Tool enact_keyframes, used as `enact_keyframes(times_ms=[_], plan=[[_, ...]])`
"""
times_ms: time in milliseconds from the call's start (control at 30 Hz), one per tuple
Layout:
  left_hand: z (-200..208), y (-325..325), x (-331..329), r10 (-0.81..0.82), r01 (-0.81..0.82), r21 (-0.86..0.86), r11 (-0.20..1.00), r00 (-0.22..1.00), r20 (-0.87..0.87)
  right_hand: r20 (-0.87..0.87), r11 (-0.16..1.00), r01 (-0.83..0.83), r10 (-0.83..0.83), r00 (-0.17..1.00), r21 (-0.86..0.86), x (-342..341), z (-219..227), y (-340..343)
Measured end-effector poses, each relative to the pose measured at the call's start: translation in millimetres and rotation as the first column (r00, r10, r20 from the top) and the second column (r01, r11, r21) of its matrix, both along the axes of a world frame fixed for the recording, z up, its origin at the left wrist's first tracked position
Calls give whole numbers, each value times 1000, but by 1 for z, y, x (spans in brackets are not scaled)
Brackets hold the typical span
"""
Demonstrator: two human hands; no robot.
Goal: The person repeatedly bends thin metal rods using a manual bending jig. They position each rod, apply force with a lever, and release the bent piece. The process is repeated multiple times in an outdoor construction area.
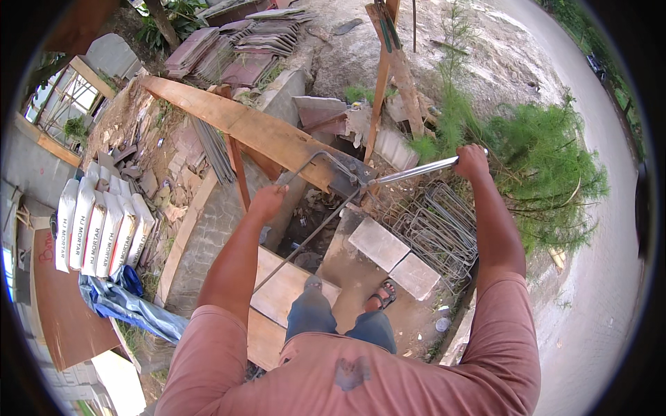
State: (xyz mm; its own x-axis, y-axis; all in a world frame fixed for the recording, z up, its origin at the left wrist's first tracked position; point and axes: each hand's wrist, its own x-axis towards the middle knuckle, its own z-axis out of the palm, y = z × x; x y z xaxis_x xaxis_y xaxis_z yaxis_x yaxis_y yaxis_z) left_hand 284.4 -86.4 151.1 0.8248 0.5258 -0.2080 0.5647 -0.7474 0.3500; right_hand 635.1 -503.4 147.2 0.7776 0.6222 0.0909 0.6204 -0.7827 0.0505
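At the dark near end of a long brown wooden plank (236, 118), I have a bent thin grey metal rod (319, 153) arching over the wood. My left hand (266, 204) is closed around the tip of that arch, fingers curled tight, to the left of the plank's end. My right hand (472, 162), out to the right, is clenched on the outer end of a straight silvery metal lever (417, 169), whose other end sits at the plank's dark tip. From that same spot a long straight dark metal bar (300, 248) slants down toward my left forearm; I cannot tell whether it is one piece with the arch.

Below the lever lies a tangled heap of bent grey metal loops (438, 225), just beside two pale rectangular slabs (379, 244). Feathery green foliage (538, 166) spreads beyond my right forearm, and white printed sacks (104, 225) stand stacked well off to my left.
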Motion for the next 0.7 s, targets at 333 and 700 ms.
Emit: enact_keyframes(times_ms=[333, 700], plan=[[-19, 23, -4, -21, 39, -172, 984, 994, 104, -94, 847, 472, -464, 881, 247, -312, 32, -49], [-38, 33, 2, -138, 145, -60, 988, 984, 113, -260, 893, 371, -306, 916, 255, -332, 62, -60]])
